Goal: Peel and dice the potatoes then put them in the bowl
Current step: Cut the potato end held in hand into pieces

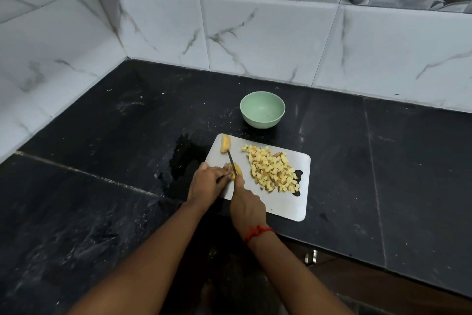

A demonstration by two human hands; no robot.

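Red at the wrist from a thread band (258, 231), the right hand (246, 203) is closed round the handle of a knife (232, 161). The left hand (208, 182) lies knuckles up, its curled fingertips pinning a potato piece (238, 169) at the near left of the cutting board (286, 202). The blade runs away from the person, its tip toward a second potato chunk (225, 143). The diced potato (273, 169) is heaped to the right, and a green bowl (262, 113) stands beyond the board.

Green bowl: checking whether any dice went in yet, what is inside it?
Nothing shows inside the green bowl: its floor and far wall are bare. The near inner wall is hidden by the rim. The diced potato lies piled on the cutting board.
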